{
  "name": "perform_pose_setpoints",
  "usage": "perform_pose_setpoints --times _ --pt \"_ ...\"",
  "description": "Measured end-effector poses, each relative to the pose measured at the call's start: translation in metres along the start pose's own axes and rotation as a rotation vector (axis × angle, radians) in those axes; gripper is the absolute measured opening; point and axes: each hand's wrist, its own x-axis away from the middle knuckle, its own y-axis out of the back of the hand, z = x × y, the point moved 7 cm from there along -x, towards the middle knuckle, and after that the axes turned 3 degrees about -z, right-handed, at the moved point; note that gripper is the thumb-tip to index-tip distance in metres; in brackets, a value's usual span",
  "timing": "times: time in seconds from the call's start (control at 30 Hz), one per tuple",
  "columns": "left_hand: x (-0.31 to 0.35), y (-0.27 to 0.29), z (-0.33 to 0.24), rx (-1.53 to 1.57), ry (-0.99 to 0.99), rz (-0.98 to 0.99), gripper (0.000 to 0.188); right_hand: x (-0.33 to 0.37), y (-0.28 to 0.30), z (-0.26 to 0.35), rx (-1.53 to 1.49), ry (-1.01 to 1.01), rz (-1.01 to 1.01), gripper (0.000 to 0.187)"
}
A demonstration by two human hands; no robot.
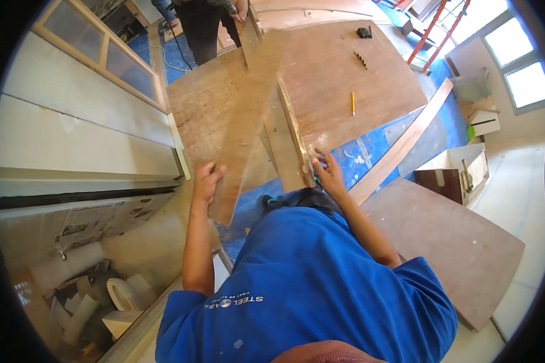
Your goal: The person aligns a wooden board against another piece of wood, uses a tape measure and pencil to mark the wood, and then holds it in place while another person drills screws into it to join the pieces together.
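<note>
My left hand (207, 183) is at the near end of a long wooden board (242, 133), its fingers curled at the board's left edge. The far part of that board is smeared by motion. To the right lies a second plank (283, 142) with a rough, pale strip (292, 124) along its edge. My right hand (329, 172) is beside the near end of this strip, with its fingers spread and fingertips close to the wood. Both pieces extend over a large brown plywood sheet (333, 72).
On the plywood are a yellow pencil (353, 104), a dark drill bit (360, 59) and a black tape measure (364, 32). Another person (206, 27) stands at the far side. A long strip (406, 139) and brown panel (442, 242) lie right; a cabinet (85, 133) stands left.
</note>
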Motion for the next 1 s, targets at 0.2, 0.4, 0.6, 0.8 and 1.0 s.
perform_pose_setpoints --times 0.2,0.4,0.6,0.8,1.0 --pt "-0.071 -0.180 -0.061 0.200 0.008 0.369 0.025 0.013 0.004 0.057 -0.371 0.004 0.166 0.054" --pt "-0.081 -0.326 -0.073 0.340 0.068 0.403 0.023 -0.009 0.071 0.079 -0.690 0.019 -0.106 0.048" --pt "-0.082 -0.411 -0.045 0.181 -0.013 0.298 0.026 -0.025 0.149 0.050 -0.588 0.050 -0.161 0.035" --pt "-0.077 -0.429 0.006 -0.242 -0.010 0.524 0.027 -0.062 0.259 -0.010 -0.433 0.096 -0.286 0.035" --pt "-0.039 -0.374 0.037 -0.237 0.267 0.439 0.027 -0.133 0.377 -0.056 -0.028 0.136 -0.383 0.042"
